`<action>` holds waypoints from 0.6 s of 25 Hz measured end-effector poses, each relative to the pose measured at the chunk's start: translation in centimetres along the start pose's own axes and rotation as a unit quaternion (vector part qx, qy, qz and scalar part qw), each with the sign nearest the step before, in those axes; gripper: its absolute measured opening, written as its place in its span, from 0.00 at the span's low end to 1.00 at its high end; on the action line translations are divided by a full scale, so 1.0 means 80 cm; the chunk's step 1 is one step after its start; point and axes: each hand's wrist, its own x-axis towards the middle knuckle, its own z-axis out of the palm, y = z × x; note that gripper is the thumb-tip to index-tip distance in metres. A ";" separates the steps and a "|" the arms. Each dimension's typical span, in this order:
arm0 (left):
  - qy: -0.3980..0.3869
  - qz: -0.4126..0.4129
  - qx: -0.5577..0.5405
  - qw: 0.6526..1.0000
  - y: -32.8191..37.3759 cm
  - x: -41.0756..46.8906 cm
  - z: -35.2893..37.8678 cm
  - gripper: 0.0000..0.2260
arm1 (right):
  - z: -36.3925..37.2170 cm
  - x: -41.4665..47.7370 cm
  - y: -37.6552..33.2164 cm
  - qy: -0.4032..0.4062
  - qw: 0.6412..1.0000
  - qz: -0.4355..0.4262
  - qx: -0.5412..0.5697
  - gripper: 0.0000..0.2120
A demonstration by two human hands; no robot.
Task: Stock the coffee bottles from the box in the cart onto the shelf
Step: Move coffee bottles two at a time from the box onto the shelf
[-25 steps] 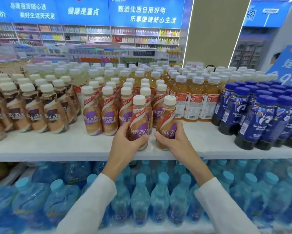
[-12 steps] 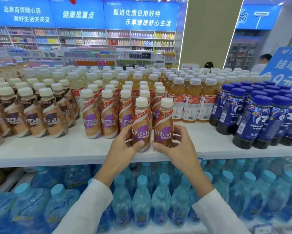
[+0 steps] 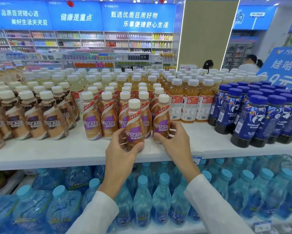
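Left hand (image 3: 123, 149) is wrapped round the front coffee bottle (image 3: 134, 125), thumb across the low front and fingers round its left side. The bottle is upright over the shelf (image 3: 57, 149), ahead of the purple-label row. Its base is hidden, so I can't tell if it's seated. Right hand (image 3: 174, 139) is curled on the second coffee bottle (image 3: 161, 119) at the row's right end, thumb low in front. Both forearms angle up from below.
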 end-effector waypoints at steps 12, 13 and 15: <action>0.080 -0.019 0.004 0.997 -0.020 0.009 -0.097 0.25 | 0.018 0.027 0.007 0.004 1.000 0.001 -0.030 0.30; 0.091 -0.022 0.004 0.996 -0.023 0.012 -0.106 0.25 | 0.019 0.027 0.007 0.005 0.999 0.005 -0.034 0.31; 0.109 -0.024 0.009 0.994 -0.031 0.020 -0.122 0.25 | 0.022 0.027 0.009 0.006 0.999 0.011 -0.036 0.31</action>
